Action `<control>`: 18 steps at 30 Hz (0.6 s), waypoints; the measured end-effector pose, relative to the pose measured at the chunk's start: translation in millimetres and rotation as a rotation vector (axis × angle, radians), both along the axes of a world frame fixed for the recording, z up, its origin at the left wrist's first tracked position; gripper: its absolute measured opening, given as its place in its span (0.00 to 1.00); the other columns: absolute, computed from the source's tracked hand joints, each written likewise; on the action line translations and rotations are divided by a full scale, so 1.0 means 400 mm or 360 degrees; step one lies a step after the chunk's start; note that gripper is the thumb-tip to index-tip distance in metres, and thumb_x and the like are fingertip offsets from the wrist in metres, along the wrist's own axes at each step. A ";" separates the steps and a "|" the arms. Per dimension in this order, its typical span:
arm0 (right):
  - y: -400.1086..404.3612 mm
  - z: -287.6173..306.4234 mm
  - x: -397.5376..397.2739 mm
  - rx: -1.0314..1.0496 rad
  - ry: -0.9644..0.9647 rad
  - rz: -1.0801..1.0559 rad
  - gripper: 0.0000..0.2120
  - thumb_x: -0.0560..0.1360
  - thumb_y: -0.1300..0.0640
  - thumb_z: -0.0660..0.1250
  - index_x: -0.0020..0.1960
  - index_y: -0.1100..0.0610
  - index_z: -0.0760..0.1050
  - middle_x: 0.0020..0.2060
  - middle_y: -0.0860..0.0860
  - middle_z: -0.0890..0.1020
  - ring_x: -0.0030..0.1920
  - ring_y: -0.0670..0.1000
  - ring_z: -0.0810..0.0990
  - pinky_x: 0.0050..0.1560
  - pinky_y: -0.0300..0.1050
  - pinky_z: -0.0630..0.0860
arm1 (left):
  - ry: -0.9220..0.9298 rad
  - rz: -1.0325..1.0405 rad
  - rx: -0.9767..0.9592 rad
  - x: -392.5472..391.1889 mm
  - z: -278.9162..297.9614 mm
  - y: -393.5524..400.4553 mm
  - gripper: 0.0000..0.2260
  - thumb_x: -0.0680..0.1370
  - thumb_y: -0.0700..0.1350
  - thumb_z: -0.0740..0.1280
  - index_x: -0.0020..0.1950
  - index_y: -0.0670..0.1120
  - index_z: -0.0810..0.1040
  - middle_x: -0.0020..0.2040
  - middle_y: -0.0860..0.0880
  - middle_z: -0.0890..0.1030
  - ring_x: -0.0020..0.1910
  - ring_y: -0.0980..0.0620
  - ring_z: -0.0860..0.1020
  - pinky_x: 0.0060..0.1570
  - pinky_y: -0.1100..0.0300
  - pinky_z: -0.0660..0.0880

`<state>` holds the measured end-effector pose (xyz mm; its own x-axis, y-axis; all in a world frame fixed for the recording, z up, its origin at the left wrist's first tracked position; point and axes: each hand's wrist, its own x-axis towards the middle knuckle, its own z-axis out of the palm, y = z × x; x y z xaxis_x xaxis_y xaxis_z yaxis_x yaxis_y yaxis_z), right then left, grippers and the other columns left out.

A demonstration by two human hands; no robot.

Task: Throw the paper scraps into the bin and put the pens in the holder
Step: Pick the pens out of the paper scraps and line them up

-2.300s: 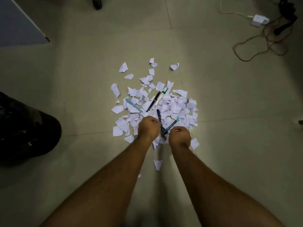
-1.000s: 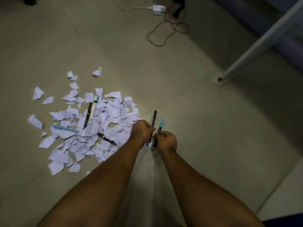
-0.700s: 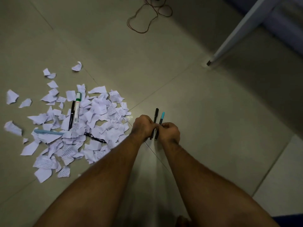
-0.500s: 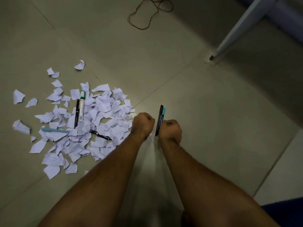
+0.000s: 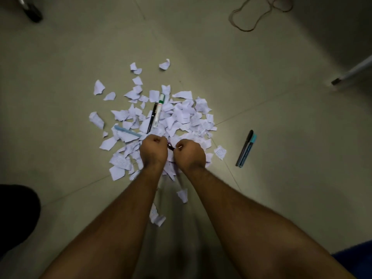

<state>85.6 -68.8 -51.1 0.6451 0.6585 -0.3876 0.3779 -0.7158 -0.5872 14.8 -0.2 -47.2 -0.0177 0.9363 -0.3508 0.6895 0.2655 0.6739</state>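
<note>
Pens are being sorted: left hand [image 5: 154, 151] and right hand [image 5: 189, 155], fingers curled, pinch a dark pen [image 5: 170, 147] from the scraps [image 5: 181, 115]; lifting it clear comes next.

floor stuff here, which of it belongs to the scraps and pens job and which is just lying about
Job:
paper scraps heaped on the floor
black pen and green-capped marker on the heap
light blue pen at the heap's left
two pens laid on bare floor, right
dark pen between left hand and right hand

Lying about:
cable, top right
dark object, top left
white leg, right edge
</note>
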 end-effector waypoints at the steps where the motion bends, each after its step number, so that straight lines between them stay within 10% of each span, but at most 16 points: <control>1: 0.011 -0.004 -0.008 -0.0045 -0.0043 0.0112 0.11 0.76 0.55 0.65 0.55 0.55 0.83 0.51 0.54 0.85 0.53 0.57 0.81 0.50 0.45 0.77 | 0.0052 0.0014 0.0036 -0.009 0.004 0.021 0.08 0.77 0.45 0.67 0.49 0.40 0.81 0.46 0.43 0.84 0.44 0.48 0.78 0.42 0.61 0.69; 18: 0.062 -0.037 -0.015 -0.0185 -0.0354 0.0447 0.11 0.74 0.48 0.65 0.50 0.54 0.79 0.44 0.52 0.82 0.44 0.55 0.79 0.39 0.42 0.68 | 0.0582 -0.0245 0.0017 0.009 -0.024 0.185 0.14 0.75 0.46 0.71 0.57 0.40 0.81 0.56 0.40 0.82 0.55 0.40 0.81 0.49 0.51 0.78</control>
